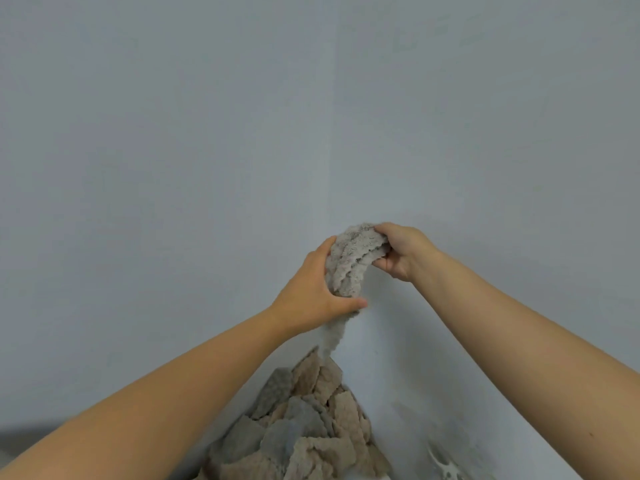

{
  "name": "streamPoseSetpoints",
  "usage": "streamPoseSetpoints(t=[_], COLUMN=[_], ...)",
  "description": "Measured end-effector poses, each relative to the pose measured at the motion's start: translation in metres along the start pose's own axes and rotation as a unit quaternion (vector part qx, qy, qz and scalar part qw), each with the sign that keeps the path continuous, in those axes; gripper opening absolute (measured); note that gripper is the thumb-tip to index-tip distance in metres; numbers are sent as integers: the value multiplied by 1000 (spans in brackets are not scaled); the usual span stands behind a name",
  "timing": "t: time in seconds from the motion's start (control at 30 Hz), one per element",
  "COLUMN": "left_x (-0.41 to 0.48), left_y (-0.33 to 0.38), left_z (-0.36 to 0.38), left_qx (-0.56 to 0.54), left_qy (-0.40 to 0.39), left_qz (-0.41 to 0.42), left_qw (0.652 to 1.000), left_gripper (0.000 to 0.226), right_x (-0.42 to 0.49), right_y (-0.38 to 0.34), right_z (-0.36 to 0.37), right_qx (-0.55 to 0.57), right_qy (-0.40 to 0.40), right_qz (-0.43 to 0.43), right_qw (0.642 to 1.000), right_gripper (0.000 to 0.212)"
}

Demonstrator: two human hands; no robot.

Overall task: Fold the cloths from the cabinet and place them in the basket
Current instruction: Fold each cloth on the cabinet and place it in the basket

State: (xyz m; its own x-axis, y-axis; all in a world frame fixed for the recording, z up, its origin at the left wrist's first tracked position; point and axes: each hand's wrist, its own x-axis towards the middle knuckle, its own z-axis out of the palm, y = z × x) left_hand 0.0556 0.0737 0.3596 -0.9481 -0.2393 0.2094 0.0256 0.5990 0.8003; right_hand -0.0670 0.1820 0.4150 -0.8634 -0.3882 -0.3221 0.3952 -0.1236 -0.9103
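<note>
Cloth [351, 261] is sitting bunched in the air between both hands, in front of the corner [334, 150] where two pale panels are meeting, directly above the pile [304, 427]. Left hand [308, 296] is wrapping its middle, fingers curled round the back and thumb pressing across the front. Right hand [403, 251] is gripping the top end, fingers curled under and thumb over. Tail is trailing down to the pile top. It's blurred, so I can't tell if it's touching or snagging there.

Handling, my read: fluffy, scallop-edged, light, fully limp. It isn't holding any shape, so it's going to sag wherever it isn't supported. Not slippery, not fragile. The nap is likely clinging to the other cloths, so lifting risks dragging a neighbour out of the pile.

Grip: the mid-bunch hold is working for pulling it free but not for folding. Better option is walking both hands out to two adjacent corners on one edge, pinching thumb to finger, and letting it hang flat. Basket isn't showing in view.
</note>
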Motion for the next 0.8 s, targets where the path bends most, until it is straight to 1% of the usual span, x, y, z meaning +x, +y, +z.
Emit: streamPoseSetpoints(t=[0.03, 0.07, 0.1, 0.17, 0.2, 0.27, 0.37, 0.4, 0.47, 0.6, 0.67, 0.7, 0.73, 0.8], left_x=[-2, -2, -2, 3, 6, 12, 20, 23, 31, 36, 37, 38, 38, 38], left_y=[0, -2, -5, -8, -8, -4, 8, 9, 8, 17, 22, 25, 26, 25], left_z=[4, 8, 10, 6, 1, -11, -26, -29, -32, -36, -36, -36, -36, -36], left_qx=[15, 30, 32, 13, -9, -52, -115, -126, -133, -129, -127, -131, -142, -172], left_qy=[15, 40, 70, 136, 161, 181, 158, 150, 131, 80, 57, 50, 44, 41], left_qz=[2, 5, 8, 17, 15, 5, -17, -20, -25, -19, -16, -16, -16, -20], left_qw=[1000, 999, 997, 991, 987, 982, 981, 980, 982, 988, 990, 990, 989, 984], left_gripper=[101, 94, 79, 33, 17, 26, 35, 34, 26, 27, 26, 26, 24, 21], right_x=[-3, -6, -9, -14, -15, -19, -24, -24, -24, -25, -24, -22, -22, -20], right_y=[0, -1, -1, -4, -5, -8, -8, -7, -6, -3, 0, 1, 2, 3], right_z=[0, 0, 0, -3, -5, -12, -24, -29, -37, -57, -64, -66, -66, -66], right_qx=[11, 20, 27, 18, 3, -43, -161, -189, -221, -282, -298, -299, -295, -296], right_qy=[1, 3, 4, 12, 17, 19, 15, 16, 12, -51, -92, -109, -122, -121], right_qz=[0, 0, 0, -10, -18, -32, -42, -49, -74, -164, -183, -180, -170, -146], right_qw=[1000, 1000, 1000, 1000, 1000, 998, 986, 981, 972, 944, 932, 931, 932, 936], right_gripper=[21, 21, 22, 21, 20, 19, 16, 16, 22, 36, 48, 50, 48, 32])
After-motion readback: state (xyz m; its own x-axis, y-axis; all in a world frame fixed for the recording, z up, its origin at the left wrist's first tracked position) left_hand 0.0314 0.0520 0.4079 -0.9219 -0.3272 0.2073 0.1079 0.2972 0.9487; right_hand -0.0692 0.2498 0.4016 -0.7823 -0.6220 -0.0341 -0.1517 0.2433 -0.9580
